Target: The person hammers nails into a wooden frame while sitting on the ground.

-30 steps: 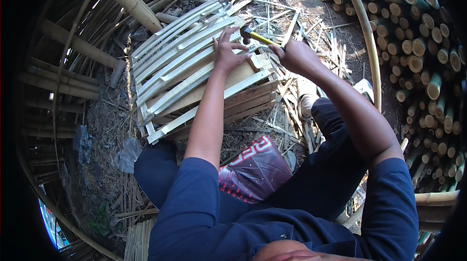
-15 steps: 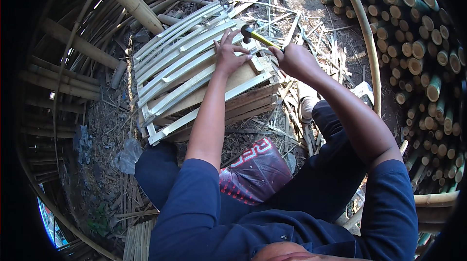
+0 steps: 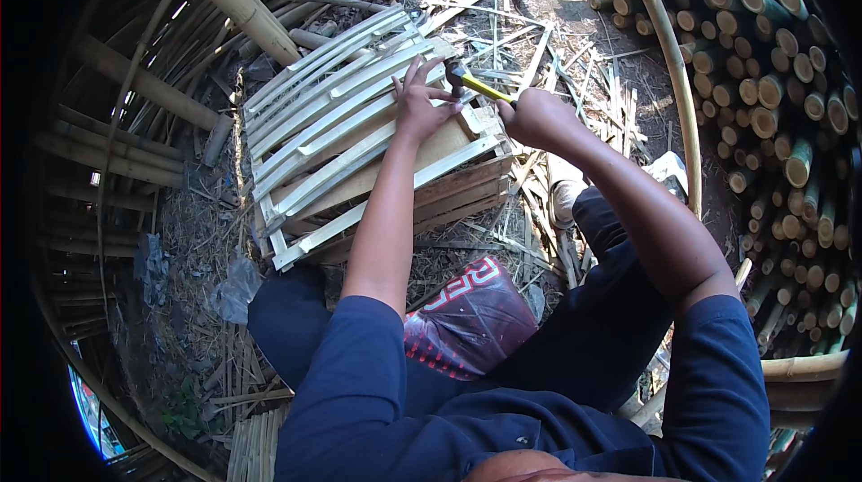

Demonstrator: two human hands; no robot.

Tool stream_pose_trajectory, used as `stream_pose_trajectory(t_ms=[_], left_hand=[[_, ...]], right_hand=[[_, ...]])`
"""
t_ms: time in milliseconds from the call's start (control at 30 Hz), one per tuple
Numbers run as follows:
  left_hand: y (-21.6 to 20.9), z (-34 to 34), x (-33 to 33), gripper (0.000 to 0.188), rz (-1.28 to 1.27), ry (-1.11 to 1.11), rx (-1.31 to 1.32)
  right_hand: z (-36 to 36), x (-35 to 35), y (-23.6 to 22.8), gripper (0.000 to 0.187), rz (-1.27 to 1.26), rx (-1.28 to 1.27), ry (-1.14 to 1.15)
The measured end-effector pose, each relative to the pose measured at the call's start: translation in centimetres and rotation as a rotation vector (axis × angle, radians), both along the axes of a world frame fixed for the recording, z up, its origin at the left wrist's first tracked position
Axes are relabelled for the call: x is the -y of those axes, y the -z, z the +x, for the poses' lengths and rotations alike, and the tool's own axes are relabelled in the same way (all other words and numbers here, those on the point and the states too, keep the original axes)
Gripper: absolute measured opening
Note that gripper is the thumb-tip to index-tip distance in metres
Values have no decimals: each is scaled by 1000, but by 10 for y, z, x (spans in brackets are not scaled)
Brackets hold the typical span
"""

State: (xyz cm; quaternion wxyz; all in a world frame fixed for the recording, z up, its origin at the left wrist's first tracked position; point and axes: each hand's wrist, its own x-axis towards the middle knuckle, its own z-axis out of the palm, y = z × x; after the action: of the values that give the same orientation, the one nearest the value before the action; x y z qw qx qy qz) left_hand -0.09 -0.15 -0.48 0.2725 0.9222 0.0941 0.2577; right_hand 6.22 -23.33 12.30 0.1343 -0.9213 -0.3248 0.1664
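Note:
My right hand is closed around the yellow handle of a hammer. Its dark head hangs right by the fingertips of my left hand, over the right end of a slatted bamboo panel. The left thumb and forefinger come together in a pinch near that end, while the other fingers spread over the slats. Whatever sits in the pinch is too small to make out. Pale split strips form the panel, lying side by side across end pieces. Under it is a wooden crate-like block of stacked boards.
Cut bamboo poles are stacked at the right, behind a bent bamboo pole. Thick bamboo beams stand at the upper left. Loose strips litter the ground. A dark red printed cloth lies between my legs.
The hammer head has dropped slightly toward my left fingertips, and my right hand has lowered a little with it. My left hand keeps nearly the same place on the panel.

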Motion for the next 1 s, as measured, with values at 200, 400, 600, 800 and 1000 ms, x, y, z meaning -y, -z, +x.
stream_pose_trajectory(t_ms=[200,400,600,800,1000], left_hand=[[1,3,1,19,1,-36,0],[2,-1,-1,19,-2,-38,3],[-1,1,2,18,-10,-35,5],[-1,2,4,16,-26,-39,1],[1,-1,-1,18,-10,-41,-18]], right_hand=[[3,0,3,49,23,0,-14],[1,2,2,50,21,6,-28],[-1,0,10,58,92,23,-52],[-1,-3,7,51,63,-5,-32],[-6,-6,-4,52,46,-13,-24]])
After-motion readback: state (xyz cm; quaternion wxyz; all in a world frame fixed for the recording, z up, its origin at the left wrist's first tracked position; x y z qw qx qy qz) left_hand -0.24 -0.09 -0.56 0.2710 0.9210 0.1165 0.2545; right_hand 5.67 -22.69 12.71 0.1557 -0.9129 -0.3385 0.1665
